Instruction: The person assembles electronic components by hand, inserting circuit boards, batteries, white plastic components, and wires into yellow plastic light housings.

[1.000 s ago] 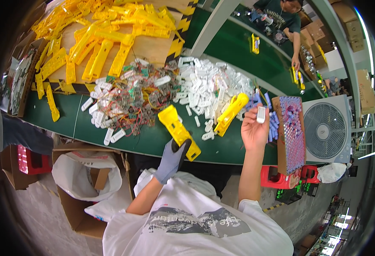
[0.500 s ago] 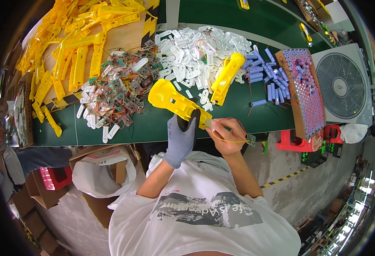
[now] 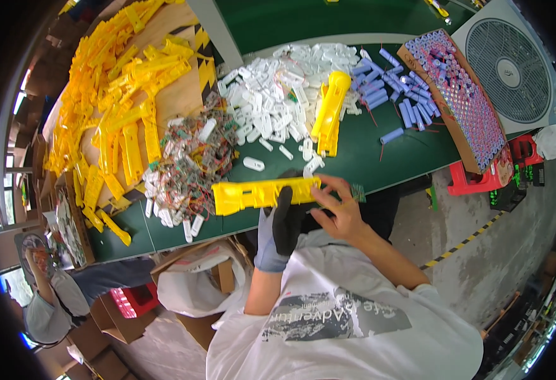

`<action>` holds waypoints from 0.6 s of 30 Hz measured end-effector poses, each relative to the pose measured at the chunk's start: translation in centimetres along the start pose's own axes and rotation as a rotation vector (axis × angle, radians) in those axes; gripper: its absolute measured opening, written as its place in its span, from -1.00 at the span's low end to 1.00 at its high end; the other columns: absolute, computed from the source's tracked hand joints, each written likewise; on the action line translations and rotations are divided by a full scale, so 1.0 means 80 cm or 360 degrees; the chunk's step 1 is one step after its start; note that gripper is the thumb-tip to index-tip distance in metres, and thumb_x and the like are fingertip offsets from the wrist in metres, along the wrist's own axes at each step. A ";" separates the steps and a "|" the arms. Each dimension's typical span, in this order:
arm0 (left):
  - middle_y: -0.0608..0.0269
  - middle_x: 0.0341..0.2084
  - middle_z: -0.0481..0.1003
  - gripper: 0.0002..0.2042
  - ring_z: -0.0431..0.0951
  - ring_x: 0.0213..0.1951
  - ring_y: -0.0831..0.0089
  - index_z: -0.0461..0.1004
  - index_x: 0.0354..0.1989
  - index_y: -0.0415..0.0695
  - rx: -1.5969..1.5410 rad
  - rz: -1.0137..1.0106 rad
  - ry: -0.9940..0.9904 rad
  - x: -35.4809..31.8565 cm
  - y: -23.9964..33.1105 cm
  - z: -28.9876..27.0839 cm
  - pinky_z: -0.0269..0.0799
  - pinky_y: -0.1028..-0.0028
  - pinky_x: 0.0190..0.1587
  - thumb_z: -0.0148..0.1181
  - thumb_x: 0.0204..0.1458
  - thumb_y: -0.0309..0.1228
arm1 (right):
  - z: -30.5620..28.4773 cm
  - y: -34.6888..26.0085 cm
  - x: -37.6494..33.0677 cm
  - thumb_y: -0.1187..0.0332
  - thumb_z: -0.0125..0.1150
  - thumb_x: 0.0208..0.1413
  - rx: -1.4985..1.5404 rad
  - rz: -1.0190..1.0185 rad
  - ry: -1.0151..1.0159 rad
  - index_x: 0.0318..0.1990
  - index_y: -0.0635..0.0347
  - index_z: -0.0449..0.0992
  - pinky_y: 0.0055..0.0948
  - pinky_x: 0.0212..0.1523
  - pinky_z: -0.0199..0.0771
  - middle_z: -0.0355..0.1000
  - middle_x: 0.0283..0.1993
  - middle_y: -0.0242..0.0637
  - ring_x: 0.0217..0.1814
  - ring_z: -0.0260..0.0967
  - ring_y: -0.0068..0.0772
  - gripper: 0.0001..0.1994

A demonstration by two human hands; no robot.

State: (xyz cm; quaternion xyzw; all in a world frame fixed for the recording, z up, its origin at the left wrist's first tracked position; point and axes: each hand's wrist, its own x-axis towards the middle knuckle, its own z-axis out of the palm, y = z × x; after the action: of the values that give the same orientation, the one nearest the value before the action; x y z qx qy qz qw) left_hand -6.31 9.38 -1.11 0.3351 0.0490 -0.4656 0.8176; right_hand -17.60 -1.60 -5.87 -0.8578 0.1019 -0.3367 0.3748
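My left hand (image 3: 282, 225), in a grey glove with a black palm, grips a long yellow plastic housing (image 3: 246, 196) from below, its thumb across the near side. The housing lies nearly level above the table's near edge, its hollow side partly showing. My bare right hand (image 3: 344, 212) has its fingertips at the housing's right end, some fingers bent and spread. Just behind those fingers a small green circuit board (image 3: 358, 192) shows; what carries it is hidden. Beyond my hands, another yellow housing (image 3: 332, 114) rests against a heap of white plastic pieces (image 3: 271, 95).
Wired circuit boards (image 3: 192, 152) are heaped at left, beside many yellow parts (image 3: 119, 126) on a wooden board. Purple cylindrical cells (image 3: 407, 104) lie at right, near a carton of cells (image 3: 458, 104) and a fan (image 3: 511, 73). A person (image 3: 50, 304) is at far left.
The held housing has turned from slanting to nearly level and come closer to me. My right fingers have spread from a pinch. The whole view has swung, and a person appears at left.
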 end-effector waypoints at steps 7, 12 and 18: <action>0.23 -0.17 0.43 -0.62 0.42 -0.16 0.55 0.31 0.10 -0.31 0.0464 0.0648 0.0301 0.004 0.011 0.007 0.33 0.55 -0.05 0.14 0.09 -0.57 | 0.015 -0.027 -0.004 0.33 0.33 -0.07 0.0032 0.0121 0.0067 0.15 -0.02 0.41 -0.41 -0.25 0.50 0.43 0.02 -0.21 -0.10 0.43 -0.30 -0.47; 0.25 -0.18 0.42 -0.60 0.42 -0.22 0.55 0.30 0.11 -0.27 0.1133 0.1111 0.0357 0.005 0.036 0.027 0.36 0.52 -0.15 0.15 0.06 -0.58 | 0.017 -0.009 -0.061 0.37 0.34 -0.06 0.0357 0.0237 -0.0496 0.04 0.16 0.46 -0.48 -0.30 0.49 0.51 -0.21 -0.23 -0.21 0.49 -0.41 -0.56; 0.20 -0.14 0.42 -0.58 0.45 -0.18 0.47 0.29 0.12 -0.27 0.1146 0.0995 -0.0015 0.005 0.064 0.060 0.40 0.45 -0.12 0.14 0.05 -0.58 | -0.008 -0.019 -0.008 0.38 0.41 -0.15 0.1304 0.0537 0.0321 0.18 0.17 0.29 -0.50 -0.15 0.43 0.38 0.08 -0.22 0.06 0.37 -0.39 -0.34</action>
State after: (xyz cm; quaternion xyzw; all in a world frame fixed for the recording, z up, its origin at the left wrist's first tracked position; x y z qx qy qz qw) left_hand -3.19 8.00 5.01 0.5937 -0.2225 -0.1861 0.7506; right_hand -18.61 -0.64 -4.76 -0.5730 0.1346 -0.3655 0.7211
